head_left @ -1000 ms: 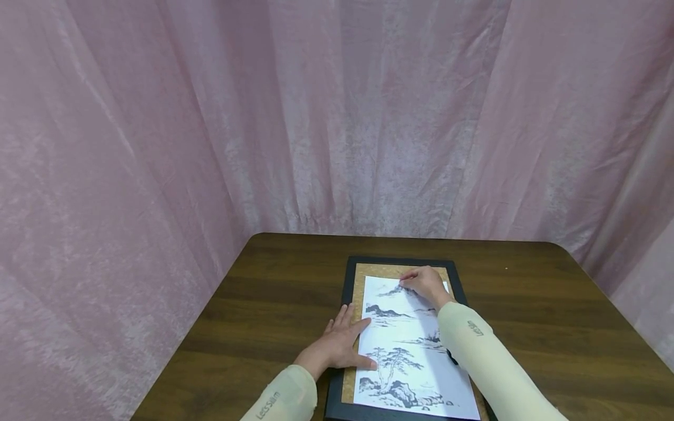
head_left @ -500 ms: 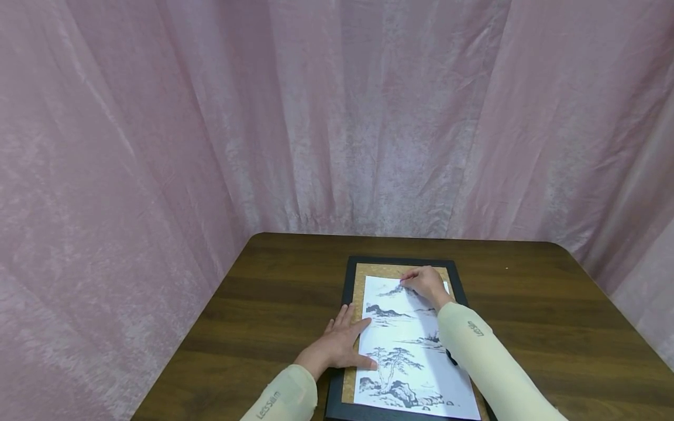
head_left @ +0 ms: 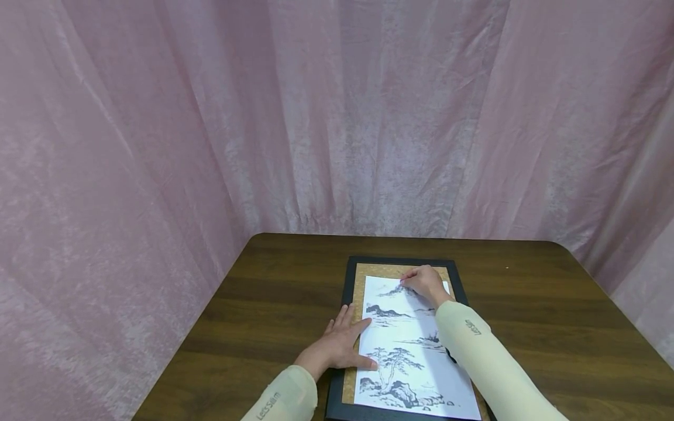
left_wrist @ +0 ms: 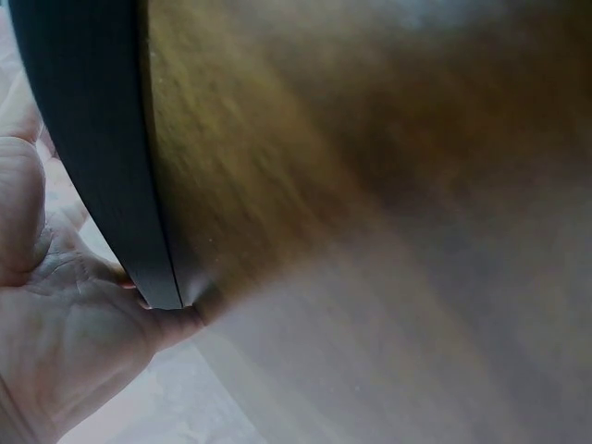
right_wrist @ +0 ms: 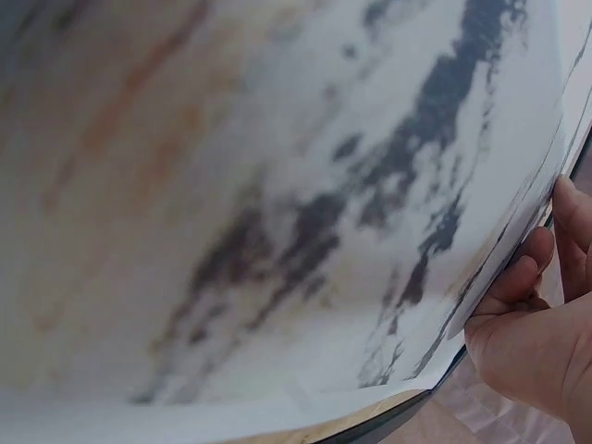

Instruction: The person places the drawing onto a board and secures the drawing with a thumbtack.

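Note:
A white sheet of paper with an ink landscape lies on a black-framed cork board. My left hand rests with spread fingers over the board's left edge, its thumb and index fingertip on the paper. In the left wrist view, that hand touches the black frame. My right hand has its thumb and fingers pinched together at the top of the paper. A small pink-red thing shows at its fingertips, too small to identify. In the right wrist view, the curled fingers are beyond the printed paper.
The board lies on a dark brown wooden table. Pink curtains hang behind and beside it. A small black object shows beside the right sleeve. A tiny pale speck lies on the table at the back right.
The right forearm has shifted very slightly, with its fingertips still at the top of the paper. The left hand and the paper have not visibly moved.

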`<state>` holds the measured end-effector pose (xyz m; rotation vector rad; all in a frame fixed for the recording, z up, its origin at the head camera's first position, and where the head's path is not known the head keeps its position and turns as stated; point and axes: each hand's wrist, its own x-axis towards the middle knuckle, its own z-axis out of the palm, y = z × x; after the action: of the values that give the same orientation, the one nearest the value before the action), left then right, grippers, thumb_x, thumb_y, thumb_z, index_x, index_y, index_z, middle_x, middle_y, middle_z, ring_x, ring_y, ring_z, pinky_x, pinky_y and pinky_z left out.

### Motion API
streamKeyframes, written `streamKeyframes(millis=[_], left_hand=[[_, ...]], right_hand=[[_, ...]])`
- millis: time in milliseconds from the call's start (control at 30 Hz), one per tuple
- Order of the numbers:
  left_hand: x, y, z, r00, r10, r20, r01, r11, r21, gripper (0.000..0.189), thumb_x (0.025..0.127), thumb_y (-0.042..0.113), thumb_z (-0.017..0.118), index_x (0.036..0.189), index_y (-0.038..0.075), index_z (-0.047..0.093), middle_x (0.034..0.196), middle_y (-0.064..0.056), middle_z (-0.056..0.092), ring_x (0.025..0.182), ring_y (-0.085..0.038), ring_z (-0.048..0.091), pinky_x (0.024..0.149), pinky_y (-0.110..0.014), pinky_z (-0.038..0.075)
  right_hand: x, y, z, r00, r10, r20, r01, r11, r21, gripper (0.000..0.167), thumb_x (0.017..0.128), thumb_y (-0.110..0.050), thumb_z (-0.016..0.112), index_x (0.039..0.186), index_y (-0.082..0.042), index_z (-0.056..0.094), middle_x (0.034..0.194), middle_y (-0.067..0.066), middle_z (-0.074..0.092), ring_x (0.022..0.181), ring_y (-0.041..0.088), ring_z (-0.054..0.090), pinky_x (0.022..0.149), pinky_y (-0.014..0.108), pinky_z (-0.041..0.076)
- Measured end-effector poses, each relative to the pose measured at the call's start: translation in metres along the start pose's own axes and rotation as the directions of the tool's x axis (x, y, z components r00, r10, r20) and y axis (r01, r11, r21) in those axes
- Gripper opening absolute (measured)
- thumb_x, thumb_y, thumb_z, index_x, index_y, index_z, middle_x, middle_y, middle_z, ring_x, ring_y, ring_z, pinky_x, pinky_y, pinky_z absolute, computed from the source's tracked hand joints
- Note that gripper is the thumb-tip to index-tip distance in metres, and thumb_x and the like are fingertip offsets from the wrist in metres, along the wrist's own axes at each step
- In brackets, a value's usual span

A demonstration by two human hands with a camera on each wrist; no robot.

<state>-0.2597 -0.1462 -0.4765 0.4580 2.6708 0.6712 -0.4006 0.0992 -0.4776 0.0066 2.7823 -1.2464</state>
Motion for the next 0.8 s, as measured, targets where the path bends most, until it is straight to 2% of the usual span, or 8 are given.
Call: streamKeyframes(millis=[800], left_hand=[[-0.0011,-0.0013,0.0011,1.0,0.006,0.001,-0.006,1.0,-0.013,0.096,0.075,0.062,0.078,0.155,0.028,0.036,0.166,-0.012,0.001,0.152,-0.029,-0.005,0.117,-0.059,0.01]], right_hand=[[-0.0037,-0.0034,-0.0019,1.0,0.004,-0.007,-0.003,1.0,0.004,0.011,0.089,-0.016,0.073,0.093,-0.007,0.079,0.106,0.01,0.072,0.106,0.03,0.059,0.099,0.049,0.04]])
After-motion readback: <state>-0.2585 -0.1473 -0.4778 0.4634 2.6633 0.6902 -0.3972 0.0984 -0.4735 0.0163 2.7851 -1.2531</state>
